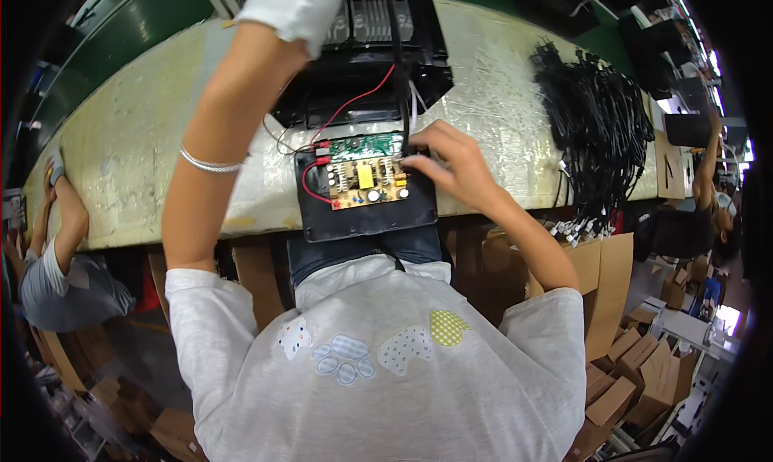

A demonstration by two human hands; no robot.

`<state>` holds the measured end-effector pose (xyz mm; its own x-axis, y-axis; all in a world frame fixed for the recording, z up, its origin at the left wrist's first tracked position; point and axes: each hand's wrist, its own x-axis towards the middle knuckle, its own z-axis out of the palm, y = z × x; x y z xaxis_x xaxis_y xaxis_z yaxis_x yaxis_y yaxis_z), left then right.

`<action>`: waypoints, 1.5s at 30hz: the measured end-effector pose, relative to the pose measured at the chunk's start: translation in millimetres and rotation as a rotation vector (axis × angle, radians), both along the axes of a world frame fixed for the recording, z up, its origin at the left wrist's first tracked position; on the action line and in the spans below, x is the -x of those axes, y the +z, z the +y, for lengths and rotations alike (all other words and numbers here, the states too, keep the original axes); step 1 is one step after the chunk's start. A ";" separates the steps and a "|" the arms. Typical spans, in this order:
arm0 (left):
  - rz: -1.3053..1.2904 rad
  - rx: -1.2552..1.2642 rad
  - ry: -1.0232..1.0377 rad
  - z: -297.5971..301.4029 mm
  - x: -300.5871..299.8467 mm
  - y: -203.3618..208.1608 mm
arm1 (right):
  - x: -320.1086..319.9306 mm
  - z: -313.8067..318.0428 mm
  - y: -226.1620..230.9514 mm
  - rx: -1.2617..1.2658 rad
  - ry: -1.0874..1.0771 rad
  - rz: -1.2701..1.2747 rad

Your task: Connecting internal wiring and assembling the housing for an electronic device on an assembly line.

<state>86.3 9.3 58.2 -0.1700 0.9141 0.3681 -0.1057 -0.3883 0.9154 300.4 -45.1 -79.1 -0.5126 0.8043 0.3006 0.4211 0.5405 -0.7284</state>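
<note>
- Right hand [457,162]: bare, its fingers bent, thumb and forefinger nearly together beside the black cable [400,83]; whether they grip it cannot be told.
- Board [365,176]: within the right hand's reach, at 9 o'clock from it; green along the top, tan below, with a glossy yellow block and round white-topped parts.
- Plate [370,225]: matt black, roughly square, under the board at the surface's near edge.
- Red wire [354,101]: thin, curving from the board toward 1 o'clock.
- Case [370,75]: shiny black, angular, at 12 o'clock from the board.
- Left hand [296,7]: white-gloved, at 11 o'clock; its fingers are out of sight, so their state cannot be told.
- Surface [491,99]: pale, glossy, wrinkled.
- Cables [596,128]: black, tangled heap at 2 o'clock, white plugs at its near end.
- Cartons [612,293]: brown cardboard, at 4 o'clock.
- Co-workers: one at 9 o'clock [68,289], another at 3 o'clock.
</note>
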 end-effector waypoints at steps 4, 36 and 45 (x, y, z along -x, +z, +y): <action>0.654 -0.020 0.308 -7.8 11.8 -30.9 | -56.9 38.0 2.7 -0.196 -0.205 -0.178; 0.905 0.037 -0.332 -21.4 -25.2 -161.1 | -24.5 29.3 2.1 -0.202 -0.006 -0.259; 1.321 -0.184 -0.271 -19.2 -13.1 -166.9 | -24.0 27.8 1.2 -0.011 -0.043 -0.151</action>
